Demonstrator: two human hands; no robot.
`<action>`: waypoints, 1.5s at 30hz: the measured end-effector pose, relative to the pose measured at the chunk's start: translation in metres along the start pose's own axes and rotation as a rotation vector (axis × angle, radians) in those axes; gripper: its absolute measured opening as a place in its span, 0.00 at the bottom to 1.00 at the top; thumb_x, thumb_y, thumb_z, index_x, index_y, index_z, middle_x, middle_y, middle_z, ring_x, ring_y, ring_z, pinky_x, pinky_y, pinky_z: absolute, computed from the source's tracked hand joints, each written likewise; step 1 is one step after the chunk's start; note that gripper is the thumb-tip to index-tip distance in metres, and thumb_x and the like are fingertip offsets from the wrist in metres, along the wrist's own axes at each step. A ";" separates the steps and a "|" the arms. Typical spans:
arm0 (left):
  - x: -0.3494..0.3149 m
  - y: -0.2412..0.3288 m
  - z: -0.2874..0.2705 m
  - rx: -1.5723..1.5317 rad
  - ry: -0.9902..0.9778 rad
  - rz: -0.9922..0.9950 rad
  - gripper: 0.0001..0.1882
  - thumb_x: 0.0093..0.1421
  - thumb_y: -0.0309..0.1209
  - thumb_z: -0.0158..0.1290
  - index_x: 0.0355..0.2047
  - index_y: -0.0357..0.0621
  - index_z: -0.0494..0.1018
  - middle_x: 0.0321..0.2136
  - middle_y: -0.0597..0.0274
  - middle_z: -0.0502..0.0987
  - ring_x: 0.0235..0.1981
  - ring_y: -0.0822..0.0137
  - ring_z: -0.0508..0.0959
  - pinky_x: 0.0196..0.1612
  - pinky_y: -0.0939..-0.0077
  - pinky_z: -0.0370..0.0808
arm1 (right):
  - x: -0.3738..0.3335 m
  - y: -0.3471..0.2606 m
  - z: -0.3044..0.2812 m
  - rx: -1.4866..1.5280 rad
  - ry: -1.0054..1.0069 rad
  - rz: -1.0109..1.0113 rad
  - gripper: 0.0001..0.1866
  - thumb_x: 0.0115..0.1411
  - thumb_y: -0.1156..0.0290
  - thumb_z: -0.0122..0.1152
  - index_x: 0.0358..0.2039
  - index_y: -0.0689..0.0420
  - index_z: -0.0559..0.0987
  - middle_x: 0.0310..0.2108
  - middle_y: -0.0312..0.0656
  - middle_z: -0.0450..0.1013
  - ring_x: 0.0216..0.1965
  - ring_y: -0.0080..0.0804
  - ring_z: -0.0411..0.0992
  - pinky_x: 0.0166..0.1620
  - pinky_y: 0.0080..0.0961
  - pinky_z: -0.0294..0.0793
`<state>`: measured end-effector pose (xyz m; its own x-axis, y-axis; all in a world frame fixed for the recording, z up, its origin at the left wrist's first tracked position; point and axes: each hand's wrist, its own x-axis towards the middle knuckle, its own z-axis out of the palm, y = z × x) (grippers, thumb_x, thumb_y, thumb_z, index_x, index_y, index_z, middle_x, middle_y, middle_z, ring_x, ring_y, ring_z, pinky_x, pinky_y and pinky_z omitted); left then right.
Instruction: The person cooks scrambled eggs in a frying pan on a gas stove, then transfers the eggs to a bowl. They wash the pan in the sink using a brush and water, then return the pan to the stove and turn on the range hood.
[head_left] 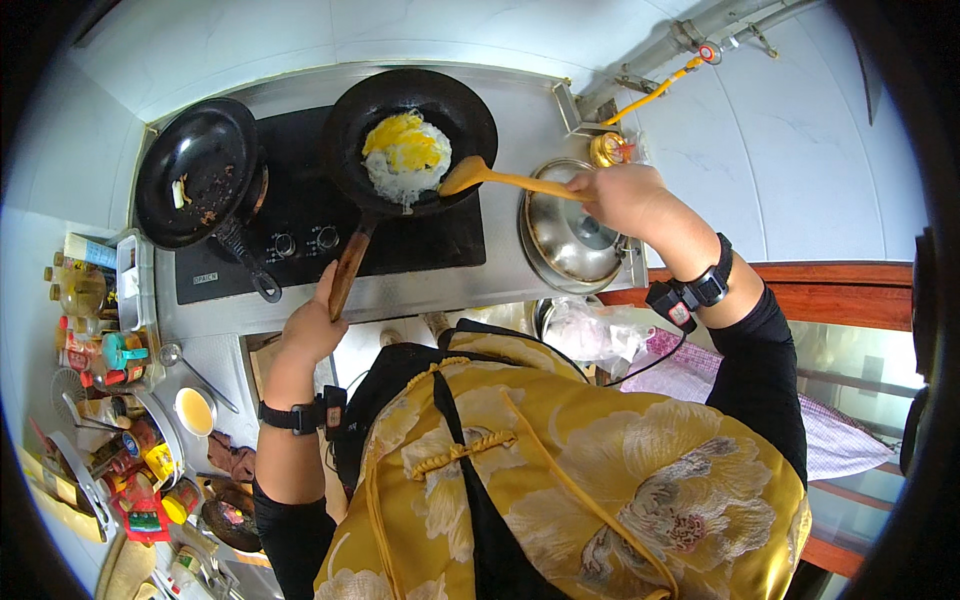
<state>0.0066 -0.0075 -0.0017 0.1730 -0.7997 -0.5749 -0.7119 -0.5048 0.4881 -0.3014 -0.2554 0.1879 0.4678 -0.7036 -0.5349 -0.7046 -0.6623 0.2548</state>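
Note:
My left hand (312, 325) is closed round the wooden handle of a dark wok (345, 170) on the right side of the black gas stove (420, 250). In the wok lies a frying egg (405, 155), white around its edge with yellow yolk spread over the upper part. My right hand (625, 200) grips the long handle of a wooden spatula (515, 181). The spatula's blade reaches over the wok's right rim, at the lower right edge of the egg.
A black frying pan (195, 185) with food bits stands on the stove's left. A metal lid (570, 232) lies at the right. Bottles (82, 292), a ladle (195, 375) and a bowl of yellowish liquid (195, 411) crowd the left counter. A yellow gas hose (655, 93) runs along the wall.

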 end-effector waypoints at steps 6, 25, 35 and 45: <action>0.001 0.003 -0.001 -0.007 -0.020 -0.032 0.51 0.50 0.29 0.55 0.67 0.70 0.35 0.38 0.41 0.77 0.40 0.42 0.77 0.46 0.55 0.74 | 0.016 -0.014 0.011 0.088 0.027 -0.024 0.18 0.55 0.62 0.59 0.48 0.40 0.77 0.32 0.39 0.78 0.35 0.39 0.76 0.38 0.34 0.74; 0.001 -0.001 0.002 -0.044 -0.003 -0.006 0.51 0.50 0.29 0.55 0.67 0.72 0.35 0.37 0.41 0.77 0.39 0.43 0.77 0.45 0.56 0.73 | 0.009 -0.014 0.002 0.197 -0.003 -0.112 0.16 0.54 0.64 0.61 0.45 0.44 0.80 0.36 0.39 0.78 0.40 0.41 0.75 0.42 0.35 0.74; 0.002 -0.004 0.004 -0.048 0.012 0.037 0.51 0.50 0.28 0.55 0.67 0.70 0.35 0.36 0.40 0.77 0.39 0.42 0.77 0.45 0.56 0.74 | 0.017 -0.024 -0.018 0.100 0.072 -0.112 0.16 0.52 0.63 0.63 0.44 0.41 0.81 0.31 0.38 0.78 0.33 0.38 0.76 0.36 0.32 0.73; 0.006 -0.009 0.007 -0.018 0.027 0.044 0.51 0.50 0.29 0.54 0.67 0.69 0.36 0.36 0.40 0.77 0.39 0.43 0.77 0.44 0.56 0.74 | 0.023 -0.029 -0.021 0.129 0.036 -0.114 0.15 0.52 0.64 0.63 0.42 0.43 0.81 0.35 0.38 0.78 0.39 0.39 0.76 0.42 0.34 0.74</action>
<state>0.0094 -0.0055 -0.0137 0.1606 -0.8294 -0.5350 -0.7068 -0.4750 0.5243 -0.2590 -0.2578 0.1857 0.5657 -0.6361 -0.5247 -0.7075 -0.7013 0.0873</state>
